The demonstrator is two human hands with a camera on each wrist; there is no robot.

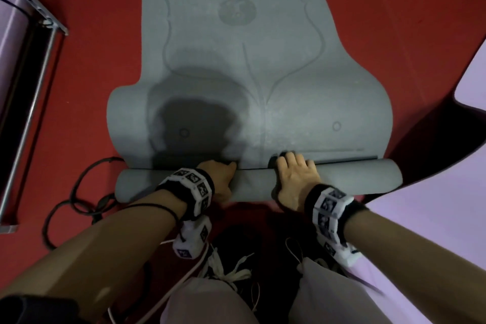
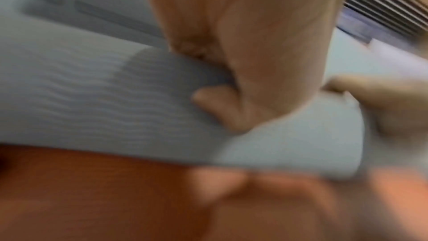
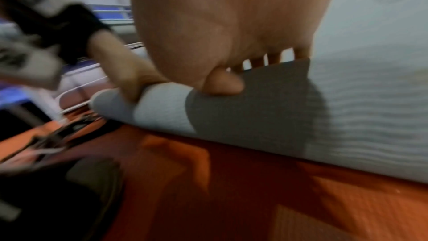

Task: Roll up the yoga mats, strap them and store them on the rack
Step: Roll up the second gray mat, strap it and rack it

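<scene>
Knees in light trousers (image 1: 210, 302) and laced shoes (image 1: 231, 268) are seen at the bottom edge of the head view. Just beyond them, the grey mat (image 1: 263, 73) is spread on the red floor (image 1: 92, 73), its near end turned into a short roll (image 1: 342, 176). The left hand (image 1: 221, 179) is laid over the roll left of centre, fingers curled over the far side, thumb pressed on the near side. The right hand (image 1: 294, 179) is laid over the roll right of centre, fingers spread and hooked over the top, thumb against the near face. Black straps (image 1: 81, 197) are looped on the floor by the roll's left end. A metal rack (image 1: 39, 66) is seen at far left. A lilac mat (image 1: 434, 231) is lying at right.
</scene>
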